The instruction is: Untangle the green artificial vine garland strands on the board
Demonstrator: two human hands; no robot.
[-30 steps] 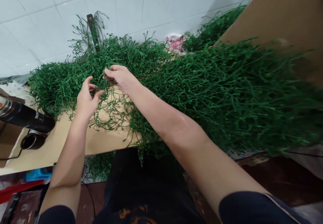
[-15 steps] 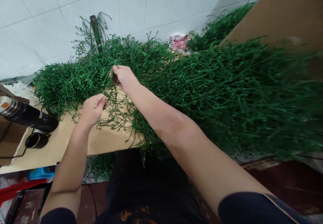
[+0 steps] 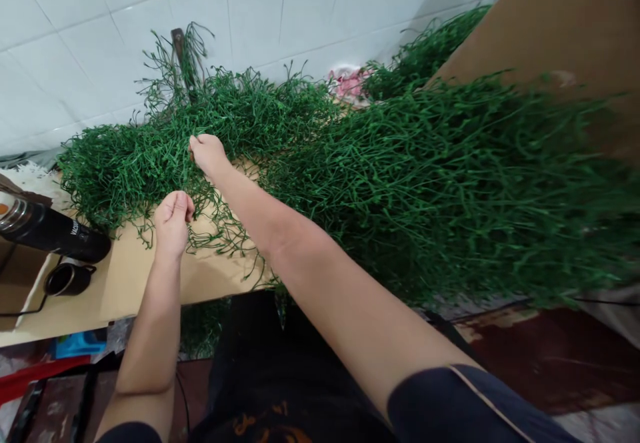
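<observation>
A long heap of thin green stems with small knobbed tips (image 3: 125,163) lies along the back of a cardboard sheet (image 3: 145,276). My right hand (image 3: 210,155) reaches across to its front edge, thumb and fingers pinched together; what sits between the fingertips is hidden. Lower and a bit to the left, my left hand (image 3: 173,220) is closed above the cardboard, thumb pressed to the fingers. I cannot make out what it holds. Loose stems (image 3: 223,230) are scattered on the cardboard just right of my left hand.
A larger mass of green stems (image 3: 450,176) fills the right side. At the left stand a black vacuum flask (image 3: 60,230) and a dark cup (image 3: 67,278). An upright post (image 3: 181,56) rises by the tiled wall (image 3: 260,16). A cardboard panel (image 3: 540,30) leans at the upper right.
My right hand has moved left along the front of the heap. My left hand has shifted slightly left, and its wrist has turned more upright. Both hands stay closed.
</observation>
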